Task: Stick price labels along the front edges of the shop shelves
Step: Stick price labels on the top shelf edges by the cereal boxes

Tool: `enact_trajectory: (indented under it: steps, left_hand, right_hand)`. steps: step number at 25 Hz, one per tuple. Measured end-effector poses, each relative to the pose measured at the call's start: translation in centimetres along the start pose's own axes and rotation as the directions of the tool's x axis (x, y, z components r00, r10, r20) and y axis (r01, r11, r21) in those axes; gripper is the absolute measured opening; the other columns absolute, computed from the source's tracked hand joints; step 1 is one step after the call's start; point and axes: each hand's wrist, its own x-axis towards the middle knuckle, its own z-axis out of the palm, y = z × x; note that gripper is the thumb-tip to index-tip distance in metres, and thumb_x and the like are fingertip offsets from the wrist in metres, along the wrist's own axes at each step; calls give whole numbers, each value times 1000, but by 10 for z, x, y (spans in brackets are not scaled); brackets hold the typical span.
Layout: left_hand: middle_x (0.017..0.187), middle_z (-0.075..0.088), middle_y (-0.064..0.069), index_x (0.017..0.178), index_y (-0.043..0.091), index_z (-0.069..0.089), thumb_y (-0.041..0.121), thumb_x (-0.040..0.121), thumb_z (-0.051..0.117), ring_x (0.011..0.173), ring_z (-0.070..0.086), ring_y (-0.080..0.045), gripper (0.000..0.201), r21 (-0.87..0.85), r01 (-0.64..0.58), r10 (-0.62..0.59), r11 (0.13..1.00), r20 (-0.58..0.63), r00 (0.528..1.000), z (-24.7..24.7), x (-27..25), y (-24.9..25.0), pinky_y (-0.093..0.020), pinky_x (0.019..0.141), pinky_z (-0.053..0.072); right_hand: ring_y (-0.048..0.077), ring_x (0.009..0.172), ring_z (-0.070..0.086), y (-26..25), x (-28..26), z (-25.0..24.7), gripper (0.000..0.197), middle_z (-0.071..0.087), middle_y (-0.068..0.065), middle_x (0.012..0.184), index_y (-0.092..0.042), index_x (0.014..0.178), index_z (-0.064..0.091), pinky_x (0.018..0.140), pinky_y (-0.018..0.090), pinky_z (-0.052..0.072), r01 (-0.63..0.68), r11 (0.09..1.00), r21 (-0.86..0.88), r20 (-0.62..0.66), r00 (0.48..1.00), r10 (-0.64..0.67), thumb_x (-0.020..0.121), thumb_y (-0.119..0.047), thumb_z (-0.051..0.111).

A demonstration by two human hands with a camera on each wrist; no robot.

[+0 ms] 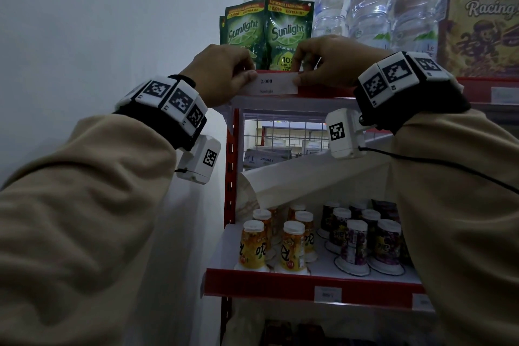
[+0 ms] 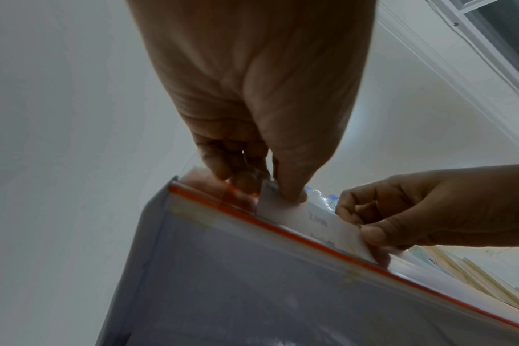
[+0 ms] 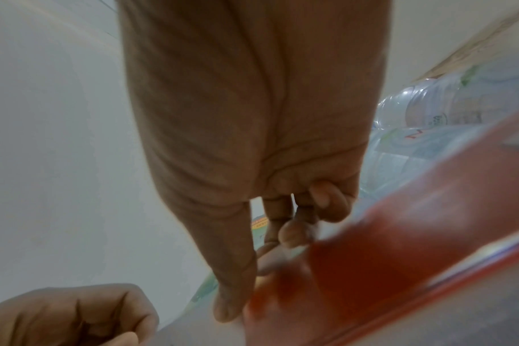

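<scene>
1. Head view: the left hand pinches the left end of the white price label between thumb and curled fingers, and the right hand pinches its right end the same way. Neither hand has hold of anything else.
2. The label's long axis runs from 9 to 3 o'clock along the red front edge of the top shelf. It sits between the two hands, so both are equally near. From the left hand it lies toward 3 o'clock, from the right toward 9.
3. In the left wrist view the label lies against the red strip with its top edge about at the lip. I cannot tell whether it is fully stuck down.
4. The label is a thin paper strip printed "2.000" over a smaller word that looks like "Sunlight".
5. Just behind it, at 12 o'clock, stand green Sunlight sachets, with water bottles toward 2 o'clock.
</scene>
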Motion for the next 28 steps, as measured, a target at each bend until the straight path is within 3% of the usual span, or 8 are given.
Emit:
enact_trajectory:
  steps: [8, 12, 15, 19, 22, 25, 28]
  left_hand:
    - [98, 63, -6, 100, 12, 61, 33, 92, 59, 86, 52, -17, 22, -19, 42, -41, 999, 8, 999, -3, 2, -2, -31, 76, 42]
    - [101, 57, -5, 102, 14, 62, 31, 91, 61, 86, 49, -15, 20, 9, 16, -16, 1000, -31, 999, -2, 1, -1, -30, 77, 39]
    - [105, 56, -9, 104, 14, 61, 31, 89, 63, 93, 51, -20, 22, 8, 36, -35, 999, -86, 996, 1, -4, -1, -31, 80, 41]
    - [106, 55, -10, 101, 17, 67, 35, 86, 64, 104, 48, -28, 23, 97, 85, -60, 992, -237, 970, 9, -14, 4, -35, 84, 39]
    - [109, 57, -9, 110, 19, 65, 31, 88, 60, 104, 49, -27, 26, 109, 124, -92, 986, -263, 960, 20, -27, 12, -37, 88, 40]
    - [119, 56, -5, 117, 18, 60, 27, 89, 56, 110, 48, -23, 29, 82, 161, -132, 984, -288, 949, 36, -50, 23, -33, 92, 40]
    - [135, 48, -3, 123, 19, 56, 28, 87, 57, 124, 42, -23, 37, 67, 205, -181, 976, -267, 947, 58, -84, 44, -38, 102, 36]
  right_hand:
    - [14, 88, 50, -1, -5, 4, 22, 58, 0, 94, -18, 104, 63, 77, 24, 34, 7, 1000, -22, -46, 999, -8, 87, -31, 67]
    - [14, 86, 49, -1, -10, 9, 27, 58, 0, 95, -17, 107, 58, 76, 24, 34, -6, 1000, 30, -118, 993, 9, 85, -27, 69]
    - [16, 88, 51, 0, -14, 15, 22, 59, 1, 98, -17, 101, 59, 79, 26, 38, -15, 999, 29, -198, 980, 20, 84, -27, 70]
    - [24, 104, 48, -2, -27, 33, 23, 57, 7, 109, -17, 102, 62, 91, 35, 41, -18, 998, 54, -375, 926, 37, 83, -27, 69]
    - [30, 116, 40, -2, -36, 49, 28, 55, 9, 116, -15, 108, 63, 96, 41, 39, -70, 996, -52, -468, 883, 38, 84, -29, 66]
    - [28, 112, 40, -1, -50, 65, 20, 55, 6, 111, -18, 103, 65, 90, 34, 36, -67, 996, -66, -539, 842, 21, 86, -29, 61]
    - [25, 102, 44, -4, -75, 91, 12, 56, 5, 102, -18, 95, 64, 80, 29, 29, 13, 999, 48, -586, 810, 18, 85, -24, 61]
